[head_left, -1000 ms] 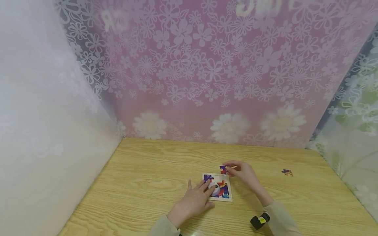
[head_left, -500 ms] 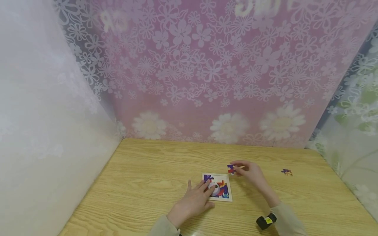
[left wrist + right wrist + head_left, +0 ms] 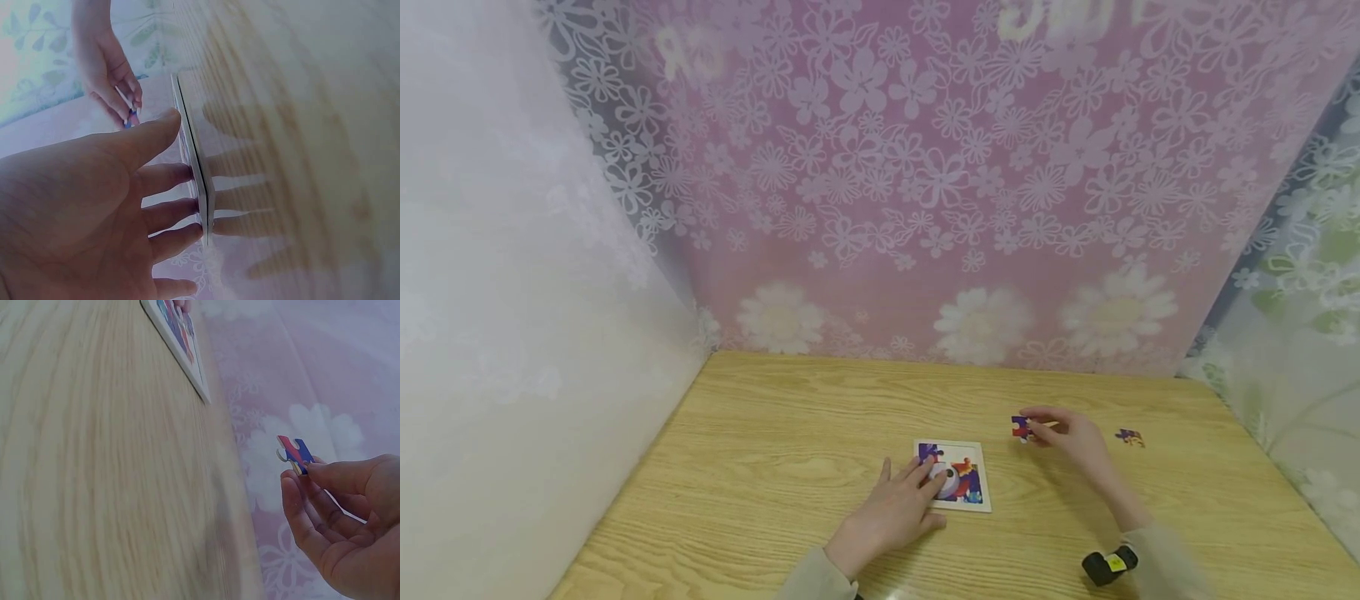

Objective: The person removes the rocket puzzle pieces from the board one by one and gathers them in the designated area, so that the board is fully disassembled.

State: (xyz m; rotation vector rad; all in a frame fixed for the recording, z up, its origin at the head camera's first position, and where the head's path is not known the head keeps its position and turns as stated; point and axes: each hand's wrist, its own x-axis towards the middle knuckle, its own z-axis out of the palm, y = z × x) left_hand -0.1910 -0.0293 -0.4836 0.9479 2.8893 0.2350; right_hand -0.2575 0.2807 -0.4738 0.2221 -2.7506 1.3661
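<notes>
Pinching a piece (image 3: 1020, 427) between thumb and fingertips, the right hand (image 3: 1071, 442) is right of centre in the lower half of the head view, well apart from the board (image 3: 985, 492). The left hand (image 3: 887, 508), fingers spread and extended, rests on the board's left side at lower centre, covering part of its picture; a white gap shows at the board's upper right. A second piece (image 3: 1130, 437) lies on the counter (image 3: 775, 467) at lower right, near the right hand. A flowered pink backdrop (image 3: 880, 167) fills the upper frame.
</notes>
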